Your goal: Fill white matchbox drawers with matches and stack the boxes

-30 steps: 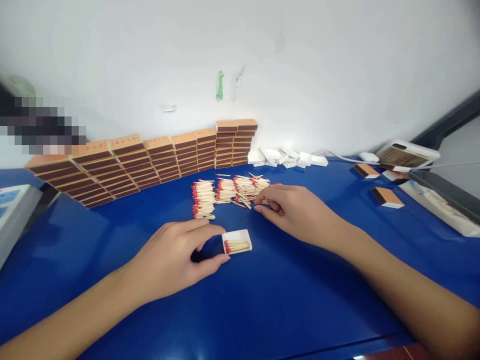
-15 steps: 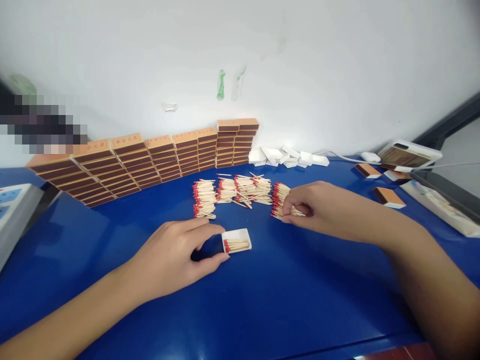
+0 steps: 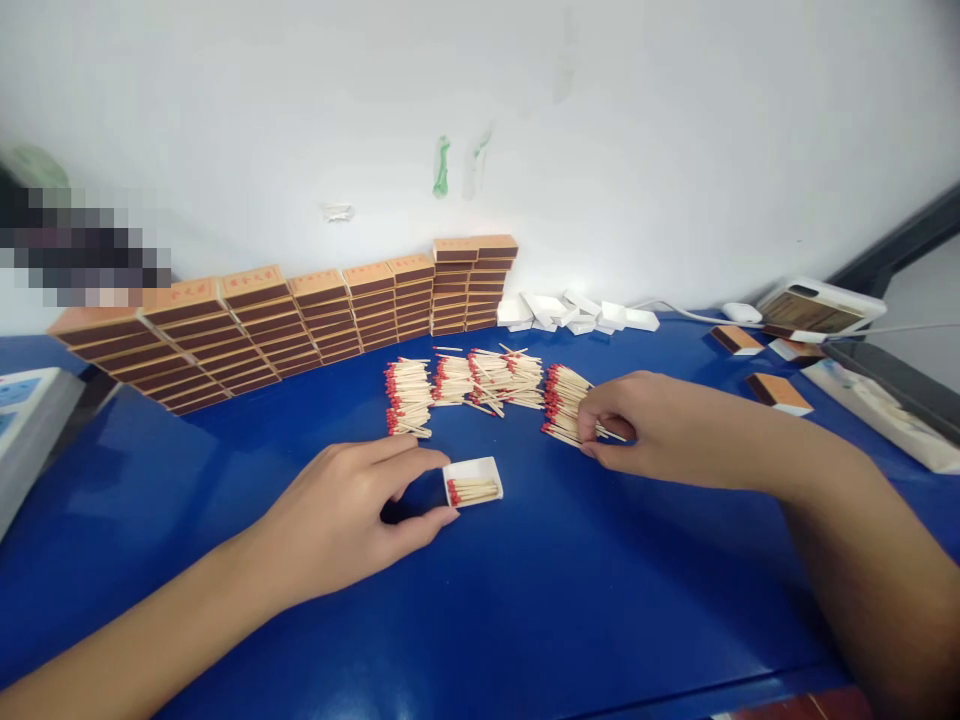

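Note:
A small white matchbox tray (image 3: 473,481) with a few red-tipped matches in it lies on the blue table (image 3: 525,600). My left hand (image 3: 352,520) rests beside its left end, thumb and forefinger touching the tray. My right hand (image 3: 645,425) is closed in a pinch on the tail ends of a bundle of matches (image 3: 564,404) lying on the table to the right of the tray. Behind the tray lie further piles of loose matches (image 3: 457,385), red heads to the left.
Stacks of orange-brown matchboxes (image 3: 285,320) line the white wall. Empty white trays (image 3: 577,313) lie behind the matches. At right are loose matchbox sleeves (image 3: 776,393), a phone (image 3: 817,308) and a cable. A white box (image 3: 30,420) sits at the far left.
My right hand moved from the middle match pile to the right and closed on a separate bundle, drawing it slightly rightward. My left hand and the tray stayed still.

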`<state>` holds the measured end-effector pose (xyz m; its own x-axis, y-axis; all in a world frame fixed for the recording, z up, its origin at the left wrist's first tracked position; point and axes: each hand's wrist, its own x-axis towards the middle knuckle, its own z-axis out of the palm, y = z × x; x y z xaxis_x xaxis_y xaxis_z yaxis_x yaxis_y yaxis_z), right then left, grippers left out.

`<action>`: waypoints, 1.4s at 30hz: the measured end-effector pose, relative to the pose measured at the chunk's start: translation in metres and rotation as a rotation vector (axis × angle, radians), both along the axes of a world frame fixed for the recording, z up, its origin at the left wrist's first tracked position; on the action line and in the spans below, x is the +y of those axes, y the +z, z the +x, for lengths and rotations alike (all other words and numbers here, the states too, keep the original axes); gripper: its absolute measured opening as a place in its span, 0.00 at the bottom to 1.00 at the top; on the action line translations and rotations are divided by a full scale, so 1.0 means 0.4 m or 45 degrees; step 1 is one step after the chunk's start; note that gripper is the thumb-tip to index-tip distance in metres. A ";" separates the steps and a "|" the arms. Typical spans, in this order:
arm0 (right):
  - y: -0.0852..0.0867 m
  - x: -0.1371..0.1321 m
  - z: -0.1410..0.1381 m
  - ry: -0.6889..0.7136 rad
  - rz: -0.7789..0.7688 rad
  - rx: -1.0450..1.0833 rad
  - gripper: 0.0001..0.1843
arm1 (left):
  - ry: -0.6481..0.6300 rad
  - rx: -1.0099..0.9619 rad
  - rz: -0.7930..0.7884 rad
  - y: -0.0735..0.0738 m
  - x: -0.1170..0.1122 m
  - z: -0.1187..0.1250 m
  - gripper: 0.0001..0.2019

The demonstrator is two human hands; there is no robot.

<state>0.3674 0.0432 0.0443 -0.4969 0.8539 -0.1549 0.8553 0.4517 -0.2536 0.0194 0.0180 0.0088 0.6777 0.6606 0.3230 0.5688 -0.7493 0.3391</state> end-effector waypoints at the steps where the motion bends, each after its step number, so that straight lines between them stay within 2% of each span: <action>1: -0.001 0.000 0.002 -0.001 -0.011 -0.004 0.04 | -0.001 0.002 0.003 0.000 0.000 0.000 0.13; 18: 0.003 -0.003 -0.044 -0.077 0.049 0.000 0.07 | 0.002 0.011 -0.001 0.001 -0.001 0.001 0.12; 31: -0.006 -0.004 -0.079 0.014 0.110 0.063 0.12 | -0.006 0.011 -0.002 0.001 0.000 0.000 0.13; 42: -0.023 -0.018 -0.111 0.077 0.066 0.097 0.11 | 0.003 0.010 -0.008 -0.001 0.001 0.004 0.13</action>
<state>0.3231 0.0362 0.0350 -0.5567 0.8277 -0.0709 0.8051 0.5164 -0.2919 0.0209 0.0185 0.0083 0.6785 0.6643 0.3138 0.5732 -0.7458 0.3396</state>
